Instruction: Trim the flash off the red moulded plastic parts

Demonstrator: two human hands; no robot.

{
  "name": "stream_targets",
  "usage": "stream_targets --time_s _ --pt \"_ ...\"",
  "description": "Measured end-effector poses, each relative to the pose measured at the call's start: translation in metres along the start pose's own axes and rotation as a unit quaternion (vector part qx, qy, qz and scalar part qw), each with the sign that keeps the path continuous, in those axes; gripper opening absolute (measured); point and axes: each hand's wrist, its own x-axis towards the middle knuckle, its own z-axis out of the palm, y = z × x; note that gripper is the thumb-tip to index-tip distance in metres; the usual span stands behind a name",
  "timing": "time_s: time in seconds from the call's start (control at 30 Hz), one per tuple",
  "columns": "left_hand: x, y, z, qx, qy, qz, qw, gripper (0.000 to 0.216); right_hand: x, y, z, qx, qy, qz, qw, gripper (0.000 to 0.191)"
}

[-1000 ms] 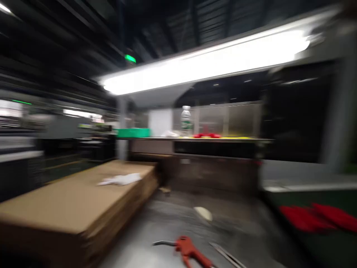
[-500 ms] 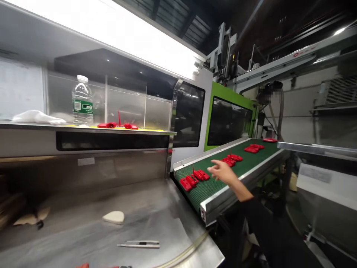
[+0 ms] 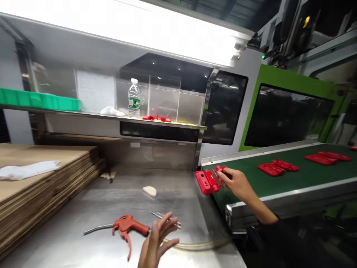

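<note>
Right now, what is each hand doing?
Left hand: open, empty, above the steel table.
Right hand: gripping the red plastic moulded part.

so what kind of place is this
Most likely a plastics moulding shop floor. A green conveyor carries red parts out from a green-cased machine; the right hand holds a red part at the belt's end, beside a steel bench with an air gun.

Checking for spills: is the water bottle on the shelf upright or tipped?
Upright. The bottle stands on the shelf with its white cap on top, beside a white cloth.
</note>
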Motion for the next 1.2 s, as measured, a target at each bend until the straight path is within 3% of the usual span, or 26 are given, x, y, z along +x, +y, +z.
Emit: stream_targets --time_s 0.07,0.17,0.27,0.37,0.43,0.5,0.57,0.6,0.7,0.8,0.9,1.03,1.2 --pt "0.008 0.001 0.014 -0.157 -0.012 -0.043 0.987 0.079 -0.043 -0.029 0.002 0.054 0.025 -0.031 0.998 0.039" --pt "0.001 0.0 0.032 -0.284 -0.117 -0.085 0.948 0.087 -0.102 -0.067 0.016 0.125 0.057 -0.115 0.984 0.015" --pt "-0.018 0.0 0.032 -0.291 -0.149 -0.088 0.941 0.087 -0.135 -0.09 0.029 0.154 0.053 -0.235 0.958 0.026" --pt "-0.027 0.005 0.017 -0.256 -0.149 -0.073 0.952 0.082 -0.145 -0.091 0.03 0.168 -0.005 -0.278 0.946 0.039" --pt "-0.028 0.012 0.003 -0.242 -0.174 -0.065 0.952 0.085 -0.144 -0.081 0.028 0.155 0.02 -0.249 0.956 0.037" --pt "-0.028 0.023 -0.008 -0.23 -0.197 -0.056 0.951 0.089 -0.142 -0.069 0.03 0.17 0.068 -0.145 0.972 0.036" --pt "-0.03 0.034 -0.018 -0.212 -0.206 -0.05 0.954 0.094 -0.139 -0.061 0.039 0.267 0.023 -0.015 0.963 0.045" --pt "-0.032 0.039 -0.022 -0.202 -0.204 -0.051 0.956 0.095 -0.137 -0.061 0.045 0.338 -0.044 0.038 0.939 0.05" --pt "-0.037 0.051 -0.033 -0.183 -0.181 -0.059 0.965 0.093 -0.134 -0.073 0.066 0.513 -0.215 0.117 0.823 0.054" --pt "-0.039 0.061 -0.047 -0.166 -0.136 -0.068 0.974 0.084 -0.131 -0.094 0.084 0.6 -0.246 0.144 0.747 0.053" --pt "-0.039 0.071 -0.06 -0.144 -0.076 -0.093 0.982 0.077 -0.128 -0.111 0.099 0.637 -0.256 0.16 0.71 0.054" --pt "-0.041 0.079 -0.07 -0.144 -0.007 -0.103 0.984 0.066 -0.123 -0.125 0.115 0.648 -0.276 0.162 0.692 0.051" --pt "-0.041 0.08 -0.081 -0.139 0.044 -0.119 0.982 0.063 -0.113 -0.137 0.127 0.641 -0.292 0.144 0.695 0.052"
